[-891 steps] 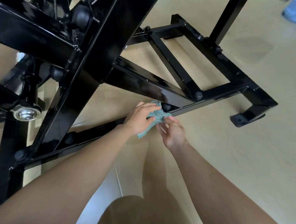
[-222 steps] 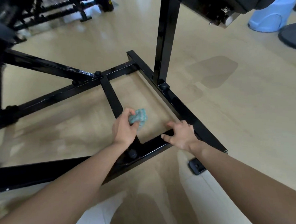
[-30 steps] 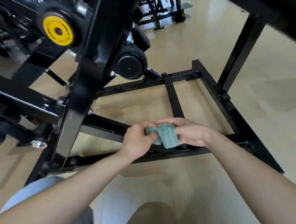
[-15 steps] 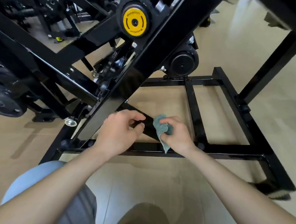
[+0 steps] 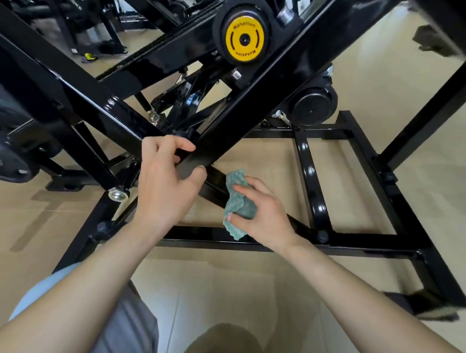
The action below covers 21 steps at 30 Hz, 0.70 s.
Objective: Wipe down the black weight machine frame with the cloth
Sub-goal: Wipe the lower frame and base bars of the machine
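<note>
The black weight machine frame [image 5: 257, 96] fills the upper view, with slanted beams crossing above a rectangular floor base [image 5: 358, 241]. My right hand [image 5: 262, 213] is shut on a crumpled teal cloth [image 5: 236, 203], held over a low diagonal bar just above the front base rail. My left hand [image 5: 166, 183] wraps thumb and fingers around the lower end of the big slanted beam [image 5: 214, 148].
A yellow "Rotation" cap [image 5: 244, 40] marks a pivot on the slanted beam, with a black round hub [image 5: 312, 106] below right. A chrome bolt end [image 5: 118, 194] sticks out at left. More black gym machines stand at the back left. Beige floor lies all around.
The cloth passed from both hands into my right hand alone. My left hand rose and took hold of the slanted beam. The view tilted up toward the pivot.
</note>
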### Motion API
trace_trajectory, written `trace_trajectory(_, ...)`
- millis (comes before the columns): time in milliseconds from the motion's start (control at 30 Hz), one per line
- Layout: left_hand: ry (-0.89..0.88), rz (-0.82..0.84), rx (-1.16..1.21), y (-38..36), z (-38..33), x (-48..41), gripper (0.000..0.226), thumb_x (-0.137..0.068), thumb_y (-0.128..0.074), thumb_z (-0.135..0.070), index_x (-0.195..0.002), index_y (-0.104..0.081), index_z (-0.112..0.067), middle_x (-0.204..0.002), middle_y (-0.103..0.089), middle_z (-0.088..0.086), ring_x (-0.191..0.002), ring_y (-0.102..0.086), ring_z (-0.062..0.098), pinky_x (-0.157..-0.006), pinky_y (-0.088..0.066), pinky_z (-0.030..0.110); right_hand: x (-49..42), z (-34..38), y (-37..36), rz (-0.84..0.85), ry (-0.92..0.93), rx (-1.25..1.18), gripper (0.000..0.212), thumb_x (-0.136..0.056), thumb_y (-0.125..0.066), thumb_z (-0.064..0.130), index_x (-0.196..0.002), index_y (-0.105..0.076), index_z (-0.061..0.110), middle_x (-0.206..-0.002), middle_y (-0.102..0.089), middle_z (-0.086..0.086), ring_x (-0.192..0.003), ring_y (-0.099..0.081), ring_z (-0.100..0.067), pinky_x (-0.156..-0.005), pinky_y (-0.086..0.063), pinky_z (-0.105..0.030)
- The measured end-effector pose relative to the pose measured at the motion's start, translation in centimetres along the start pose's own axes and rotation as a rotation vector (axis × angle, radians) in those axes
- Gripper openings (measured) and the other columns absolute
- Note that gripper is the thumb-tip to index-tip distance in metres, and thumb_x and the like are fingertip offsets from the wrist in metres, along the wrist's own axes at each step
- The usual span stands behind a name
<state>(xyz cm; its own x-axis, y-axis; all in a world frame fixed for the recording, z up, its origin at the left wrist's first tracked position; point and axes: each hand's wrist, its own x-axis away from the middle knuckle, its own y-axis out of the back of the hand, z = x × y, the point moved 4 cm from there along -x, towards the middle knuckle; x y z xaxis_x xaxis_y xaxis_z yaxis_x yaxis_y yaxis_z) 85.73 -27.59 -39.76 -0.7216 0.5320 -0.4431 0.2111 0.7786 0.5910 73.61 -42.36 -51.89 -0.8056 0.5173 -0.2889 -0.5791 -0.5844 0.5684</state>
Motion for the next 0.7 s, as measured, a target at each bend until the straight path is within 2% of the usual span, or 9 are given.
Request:
trace_trajectory(67, 0.02, -0.01, 0.018, 0.1, 0.1, -0.3, 0.036, -0.085, -0.077, -0.024, -0.116, -0.059, -0.027, -0.12, -0.042, -0.007, -0.106, -0.052, 0.013, -0.086, -0.05, 0.03, 0.2, -1.0, 0.1, 0.037, -0.018, 0.094, 0.072, -0.079, -0.078, 0.04, -0.145, -0.054, 0.023, -0.151, -0.041, 0.011, -0.139, -0.04, -0.009, -0.117, -0.036, -0.038)
trace_trajectory(133, 0.029, -0.012, 0.032, 0.1, 0.3, -0.5, 0.036, -0.085, -0.077, -0.026, -0.116, -0.059, -0.027, -0.12, -0.041, -0.008, -0.11, -0.051, 0.014, -0.091, -0.051, 0.033, 0.7, -2.6, 0.9, 0.061, -0.073, 0.176, 0.074, -0.081, -0.076, 0.043, -0.148, -0.051, 0.022, -0.153, -0.041, 0.008, -0.14, -0.039, -0.012, -0.117, -0.035, -0.04)
trace_trajectory(233, 0.018, -0.023, 0.05, 0.0, 0.3, -0.8, 0.036, -0.084, -0.076, -0.027, -0.116, -0.06, -0.028, -0.118, -0.037, -0.009, -0.121, -0.046, 0.018, -0.104, -0.047, 0.045, 1.6, -4.9, 2.6, 0.09, -0.2, 0.234, 0.074, -0.082, -0.077, 0.046, -0.146, -0.052, 0.019, -0.151, -0.043, 0.01, -0.138, -0.04, -0.011, -0.116, -0.031, -0.027)
trace_trajectory(333, 0.01, -0.035, 0.068, -0.4, 0.3, -0.9, 0.037, -0.082, -0.076, -0.028, -0.114, -0.059, -0.03, -0.119, -0.037, -0.01, -0.126, -0.043, 0.019, -0.106, -0.045, 0.049, 2.0, -5.7, 2.9, 0.094, -0.273, 0.152, 0.078, -0.08, -0.077, 0.053, -0.145, -0.054, 0.018, -0.148, -0.044, 0.013, -0.136, -0.042, -0.007, -0.113, -0.033, -0.026)
trace_trajectory(400, 0.002, -0.044, 0.089, -0.8, 0.3, -0.8, 0.038, -0.081, -0.077, -0.027, -0.114, -0.058, -0.029, -0.12, -0.037, -0.01, -0.124, -0.045, 0.018, -0.107, -0.045, 0.048, 1.8, -5.0, 2.4, 0.075, -0.247, 0.092, 0.079, -0.079, -0.078, 0.053, -0.145, -0.054, 0.017, -0.148, -0.044, 0.012, -0.136, -0.042, -0.006, -0.115, -0.033, -0.026)
trace_trajectory(533, 0.002, -0.059, 0.1, -1.2, 0.4, -0.7, 0.041, -0.08, -0.076, -0.027, -0.116, -0.057, -0.028, -0.122, -0.037, -0.009, -0.124, -0.044, 0.016, -0.108, -0.044, 0.047, 1.1, -2.4, 0.9, 0.036, -0.093, 0.022, 0.07, -0.083, -0.08, 0.036, -0.145, -0.054, 0.021, -0.151, -0.042, 0.01, -0.14, -0.037, -0.006, -0.12, -0.032, -0.031)
trace_trajectory(700, -0.004, -0.083, 0.09, -1.4, 0.3, -0.5, 0.044, -0.079, -0.077, -0.02, -0.119, -0.058, -0.024, -0.124, -0.039, -0.004, -0.124, -0.042, 0.011, -0.113, -0.038, 0.037, 0.8, -1.2, -0.1, 0.044, 0.03, 0.039, 0.07, -0.083, -0.08, 0.032, -0.147, -0.052, 0.024, -0.154, -0.04, 0.006, -0.144, -0.032, -0.008, -0.119, -0.026, -0.025)
